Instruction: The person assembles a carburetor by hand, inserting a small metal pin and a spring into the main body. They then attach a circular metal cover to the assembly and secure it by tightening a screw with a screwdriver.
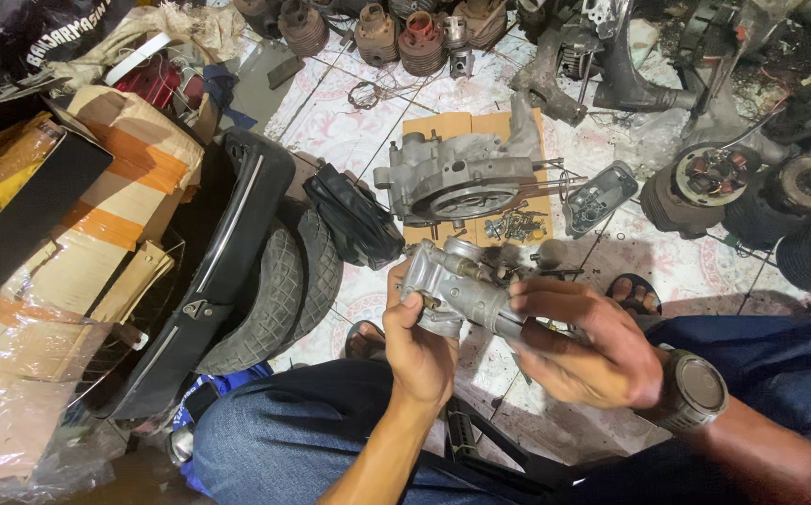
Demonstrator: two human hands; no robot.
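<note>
- Left hand [419,351] grips the near end of a grey metal casting [457,285], fingers curled round its body, holding it up above the lap.
- Right hand [588,351] clasps the casting's far, tube-like end, thumb on top and fingers wrapped under; a dark watch [695,393] sits on that wrist.
- Casting is held between both hands, level, over the knees and just short of the cardboard [475,126] on the floor.
- Step in hand, as I judge it: turning the part over for inspection or for fitting a piece at its upper face, where a round opening shows.
- Next move likely calls for one hand to keep the casting steady while the other frees itself to pick something small; both are full now.
- Nearest small parts: a heap of bolts [515,224] on the cardboard, just beyond the casting.
- Engine case [461,178] lies on the same cardboard, behind the bolts, with studs sticking out to the right.
- Grey cover [600,196] rests just right of the cardboard; a stator [704,178] stands further right.
- Tyre [279,290] and a black panel [223,252] crowd the left; a black bag [354,215] leans against the tyre.
- Finned cylinders [396,33] line the far edge.
- Sandalled feet [634,290] sit near the bolts, so floor room for reaching is tight.
</note>
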